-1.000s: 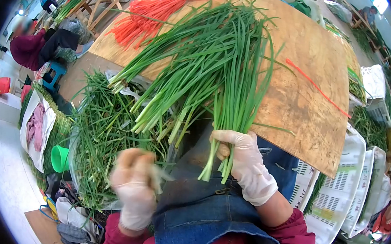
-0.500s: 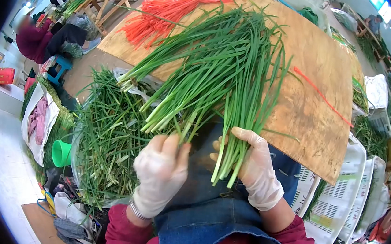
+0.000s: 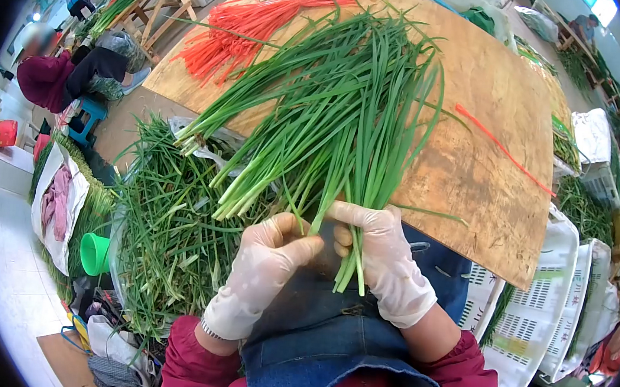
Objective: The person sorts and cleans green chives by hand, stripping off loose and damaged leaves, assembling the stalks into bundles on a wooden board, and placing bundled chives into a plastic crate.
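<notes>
Long flat green leaves with pale stalk ends, which look like garlic chives, lie in a loose pile over the near edge of the wooden board. My right hand, in a thin whitish glove, is closed round a small bunch of chives, whose cut ends stick out below the fingers. Just to its left, my left hand, gloved too, pinches chive stalks between thumb and forefinger. The two hands are close together at the pile's stalk ends.
Red plastic ties lie in a bundle on the wooden board, with one single tie at right. Left of my hands is a heap of chive scraps. White crates stand at right; a person sits at far left.
My left hand has come up and right, and its fingers now pinch stalks beside my right hand. The right hand has shifted slightly left and up with its bunch.
</notes>
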`<state>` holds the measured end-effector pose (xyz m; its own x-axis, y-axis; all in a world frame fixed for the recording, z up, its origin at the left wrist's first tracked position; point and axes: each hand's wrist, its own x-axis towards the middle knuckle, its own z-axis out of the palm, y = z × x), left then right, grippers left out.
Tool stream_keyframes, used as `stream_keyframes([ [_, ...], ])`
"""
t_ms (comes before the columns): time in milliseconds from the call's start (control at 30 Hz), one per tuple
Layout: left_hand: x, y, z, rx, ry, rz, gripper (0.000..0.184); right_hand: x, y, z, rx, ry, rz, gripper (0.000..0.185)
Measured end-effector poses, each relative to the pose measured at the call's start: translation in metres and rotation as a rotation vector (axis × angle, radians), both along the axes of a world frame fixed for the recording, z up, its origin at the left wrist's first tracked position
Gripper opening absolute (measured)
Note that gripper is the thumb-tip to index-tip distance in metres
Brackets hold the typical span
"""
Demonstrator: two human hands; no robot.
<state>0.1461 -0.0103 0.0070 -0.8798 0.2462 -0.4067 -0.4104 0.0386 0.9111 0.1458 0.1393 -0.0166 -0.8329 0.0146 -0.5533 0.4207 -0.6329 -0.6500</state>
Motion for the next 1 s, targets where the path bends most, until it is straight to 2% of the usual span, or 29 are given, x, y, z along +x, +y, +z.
stream_keyframes([
  [167,-0.001,0.005,0.002,0.039,-0.082,-0.048,0.011,0.000,-0.001,-0.004,-0.006,0.055,0.042,0.010],
  [267,0.000,0.017,-0.003,0.092,-0.049,0.085,0.009,0.001,-0.005,0.000,0.076,0.033,0.007,0.010],
  [367,0.004,0.018,-0.011,0.020,0.040,0.157,0.010,0.001,-0.006,-0.006,0.070,-0.038,-0.008,0.010],
  [400,0.007,0.016,-0.027,-0.169,0.262,0.164,0.010,0.002,-0.007,-0.004,0.051,-0.040,-0.024,0.010],
  [500,0.018,-0.002,-0.028,-0.335,0.577,0.178,0.009,0.003,-0.009,-0.002,-0.006,-0.042,-0.040,0.011],
  [533,0.020,-0.017,-0.032,-0.581,1.050,0.056,0.008,0.002,-0.007,-0.005,-0.020,-0.037,-0.026,0.012],
  [567,0.032,-0.021,-0.022,-0.311,0.650,0.269,0.009,0.001,-0.006,-0.006,-0.034,-0.032,-0.014,0.012],
  [600,0.040,-0.030,-0.018,-0.208,0.581,0.435,0.011,0.002,-0.007,-0.002,-0.078,-0.039,-0.023,0.012],
  [633,0.045,-0.043,-0.017,-0.214,0.601,0.575,0.012,0.002,-0.006,0.000,-0.087,-0.047,-0.021,0.014],
  [733,0.058,-0.114,-0.021,-0.357,0.623,0.894,0.019,0.003,0.001,-0.003,-0.128,-0.050,-0.004,0.027],
  [767,0.062,-0.140,-0.022,-0.399,0.555,1.013,0.018,0.004,0.004,-0.006,-0.149,-0.045,-0.002,0.030],
  [833,0.069,-0.194,-0.041,-1.237,0.607,0.735,0.015,0.006,0.005,-0.008,-0.171,-0.037,0.013,0.029],
  [933,0.066,-0.148,-0.031,-1.358,0.803,0.538,0.013,0.006,0.006,-0.006,-0.197,-0.022,0.011,0.029],
  [967,0.062,-0.129,-0.028,-1.134,0.874,0.463,0.014,0.007,0.006,-0.007,-0.202,-0.014,0.014,0.030],
  [1000,0.064,-0.099,-0.018,-0.847,0.689,0.428,0.011,0.007,0.006,-0.008,-0.204,-0.004,0.020,0.030],
])
